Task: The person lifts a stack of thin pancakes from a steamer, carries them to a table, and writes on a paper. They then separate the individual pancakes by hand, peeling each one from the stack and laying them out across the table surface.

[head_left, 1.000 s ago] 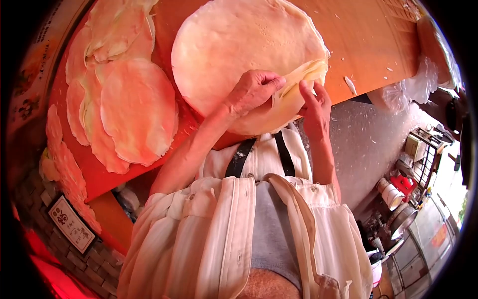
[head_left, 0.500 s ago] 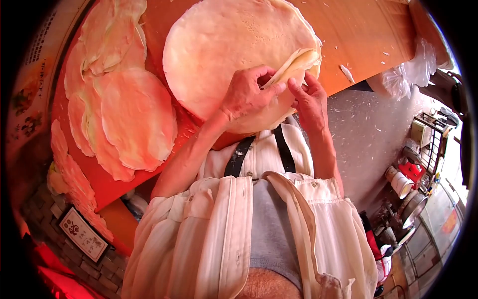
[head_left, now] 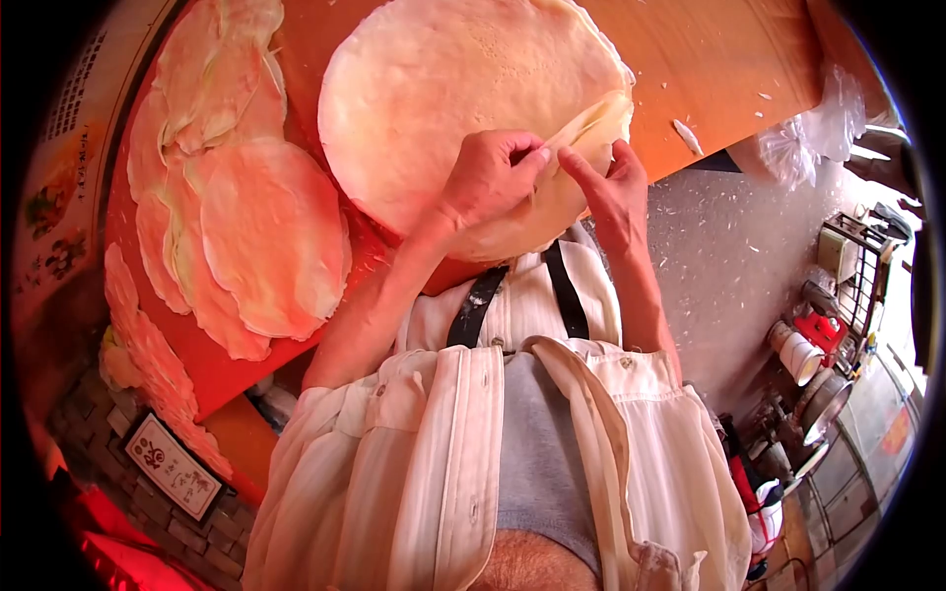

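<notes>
A large round stack of thin flatbread sheets (head_left: 424, 108) lies in front of me at the table's near edge. Its near right edge is partly peeled, with a narrow fold of thin sheet raised there. My left hand (head_left: 493, 177) rests over the near part of the stack, thumb and forefinger pinched on the thin sheet. Close beside it, my right hand (head_left: 616, 187) holds the sheet's edge between thumb and fingers at the right rim. The exact grip of the fingertips is partly hidden.
Peeled flatbread sheets (head_left: 266, 236) overlap in a pile on the red-orange table (head_left: 709, 59) at left. More sheets hang along the table's left edge. A clear plastic bag (head_left: 803, 148) is at the right corner. Pans (head_left: 823, 409) and a metal rack stand at far right.
The raised fold of sheet has sunk lower and flatter against the stack. My thumbs have come closer together, and the right fingers have shifted slightly along the rim.
</notes>
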Demonstrator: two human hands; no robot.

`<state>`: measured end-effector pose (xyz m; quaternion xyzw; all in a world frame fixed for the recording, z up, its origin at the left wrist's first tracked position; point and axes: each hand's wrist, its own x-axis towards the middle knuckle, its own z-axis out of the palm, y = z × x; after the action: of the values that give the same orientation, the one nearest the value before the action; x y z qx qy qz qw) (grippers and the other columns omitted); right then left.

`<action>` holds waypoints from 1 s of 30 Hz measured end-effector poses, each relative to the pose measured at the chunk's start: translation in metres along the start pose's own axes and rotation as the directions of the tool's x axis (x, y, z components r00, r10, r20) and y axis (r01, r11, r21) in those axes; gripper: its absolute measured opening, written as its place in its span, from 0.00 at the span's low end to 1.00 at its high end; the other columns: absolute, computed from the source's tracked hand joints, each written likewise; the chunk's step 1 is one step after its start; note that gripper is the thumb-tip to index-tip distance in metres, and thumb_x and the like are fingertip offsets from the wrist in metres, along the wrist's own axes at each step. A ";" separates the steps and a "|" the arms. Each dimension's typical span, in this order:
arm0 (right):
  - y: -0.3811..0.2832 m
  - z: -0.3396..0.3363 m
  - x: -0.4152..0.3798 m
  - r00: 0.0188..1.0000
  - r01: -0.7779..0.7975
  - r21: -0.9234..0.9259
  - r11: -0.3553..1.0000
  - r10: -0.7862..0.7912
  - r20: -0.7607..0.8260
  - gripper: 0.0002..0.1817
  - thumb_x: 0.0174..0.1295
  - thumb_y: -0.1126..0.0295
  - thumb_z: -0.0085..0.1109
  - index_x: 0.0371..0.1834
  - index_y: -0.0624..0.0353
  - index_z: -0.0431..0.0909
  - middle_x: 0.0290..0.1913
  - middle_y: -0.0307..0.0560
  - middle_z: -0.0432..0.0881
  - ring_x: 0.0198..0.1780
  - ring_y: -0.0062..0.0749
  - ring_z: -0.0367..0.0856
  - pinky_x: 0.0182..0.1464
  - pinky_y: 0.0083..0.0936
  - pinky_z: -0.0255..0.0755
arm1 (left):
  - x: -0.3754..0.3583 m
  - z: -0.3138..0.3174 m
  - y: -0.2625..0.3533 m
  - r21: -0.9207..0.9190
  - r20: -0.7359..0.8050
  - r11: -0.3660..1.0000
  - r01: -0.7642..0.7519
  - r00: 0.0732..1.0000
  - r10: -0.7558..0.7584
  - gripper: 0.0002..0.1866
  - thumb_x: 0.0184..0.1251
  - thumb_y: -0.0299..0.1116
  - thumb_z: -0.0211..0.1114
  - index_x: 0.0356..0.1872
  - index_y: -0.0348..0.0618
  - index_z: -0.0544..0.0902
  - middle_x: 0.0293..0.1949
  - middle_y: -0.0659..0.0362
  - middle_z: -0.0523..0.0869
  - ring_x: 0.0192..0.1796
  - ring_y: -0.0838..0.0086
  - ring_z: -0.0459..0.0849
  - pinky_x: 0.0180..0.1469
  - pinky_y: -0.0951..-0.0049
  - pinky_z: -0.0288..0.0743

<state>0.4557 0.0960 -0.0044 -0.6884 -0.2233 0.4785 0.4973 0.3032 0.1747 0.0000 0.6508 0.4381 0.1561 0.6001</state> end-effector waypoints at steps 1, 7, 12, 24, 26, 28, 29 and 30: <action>-0.001 0.000 -0.002 1.000 -0.011 0.102 0.995 0.010 0.009 0.17 0.55 0.67 0.67 0.42 0.68 0.77 0.38 0.46 0.83 0.35 0.25 0.82 0.39 0.19 0.75 | 0.000 0.002 0.000 0.069 -0.052 0.997 -0.036 0.998 0.040 0.09 0.67 0.30 0.61 0.37 0.33 0.84 0.25 0.63 0.83 0.29 0.86 0.77 0.32 0.80 0.73; 0.006 -0.011 -0.001 1.000 -0.021 0.143 0.989 0.021 0.002 0.17 0.55 0.73 0.61 0.47 0.69 0.75 0.42 0.47 0.83 0.42 0.27 0.81 0.46 0.22 0.75 | 0.004 0.006 -0.003 0.278 -0.258 0.958 -0.065 0.956 0.140 0.09 0.63 0.32 0.61 0.35 0.35 0.82 0.25 0.50 0.84 0.29 0.68 0.85 0.32 0.69 0.76; 0.004 0.004 0.003 0.989 0.144 -0.044 0.989 -0.145 -0.018 0.17 0.55 0.78 0.61 0.48 0.69 0.75 0.45 0.47 0.82 0.44 0.28 0.81 0.48 0.24 0.75 | 0.001 0.025 0.005 0.535 -0.161 0.825 -0.182 0.937 0.311 0.10 0.58 0.34 0.62 0.37 0.41 0.82 0.30 0.44 0.84 0.34 0.46 0.83 0.37 0.53 0.78; 0.024 -0.027 0.015 0.991 -0.071 0.078 0.994 0.062 0.118 0.17 0.54 0.78 0.63 0.49 0.63 0.76 0.37 0.38 0.82 0.32 0.16 0.77 0.27 0.13 0.66 | -0.078 -0.191 0.048 -0.388 -0.433 0.892 -0.230 0.900 0.044 0.11 0.62 0.32 0.65 0.41 0.36 0.84 0.33 0.58 0.86 0.30 0.77 0.84 0.29 0.74 0.79; 0.028 -0.027 0.017 0.989 -0.047 0.106 0.993 0.031 0.145 0.18 0.55 0.78 0.62 0.51 0.63 0.76 0.39 0.40 0.83 0.33 0.19 0.79 0.29 0.12 0.69 | -0.131 -0.247 0.059 -0.350 -0.615 0.876 -0.332 0.787 0.052 0.12 0.63 0.30 0.63 0.46 0.37 0.81 0.35 0.58 0.85 0.32 0.74 0.83 0.33 0.72 0.79; 0.029 -0.027 0.018 0.989 -0.016 0.128 0.992 -0.003 0.149 0.19 0.55 0.78 0.61 0.52 0.63 0.75 0.41 0.41 0.83 0.35 0.20 0.80 0.31 0.12 0.71 | -0.202 -0.307 0.047 -0.349 -0.733 0.858 -0.377 0.680 0.001 0.14 0.66 0.29 0.61 0.51 0.37 0.78 0.43 0.56 0.83 0.41 0.70 0.82 0.41 0.69 0.79; 0.029 -0.028 0.020 0.989 -0.033 0.114 0.993 0.016 0.147 0.21 0.54 0.78 0.61 0.54 0.64 0.75 0.43 0.43 0.83 0.37 0.23 0.81 0.33 0.13 0.73 | -0.240 -0.336 0.036 -0.346 -0.784 0.854 -0.389 0.620 -0.036 0.16 0.67 0.29 0.60 0.54 0.37 0.77 0.46 0.55 0.82 0.45 0.68 0.82 0.45 0.67 0.78; 0.033 -0.032 0.023 0.988 -0.031 0.097 0.995 0.016 0.152 0.22 0.54 0.78 0.61 0.54 0.64 0.75 0.44 0.43 0.83 0.38 0.23 0.81 0.33 0.13 0.73 | -0.277 -0.360 0.021 -0.361 -0.817 0.848 -0.387 0.570 -0.088 0.17 0.68 0.29 0.59 0.57 0.37 0.75 0.50 0.54 0.82 0.49 0.66 0.81 0.49 0.66 0.78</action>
<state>0.4884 0.0858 -0.0422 -0.6272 -0.2282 0.5455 0.5069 -0.1085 0.1987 0.1914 0.3619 0.5461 0.5958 0.4645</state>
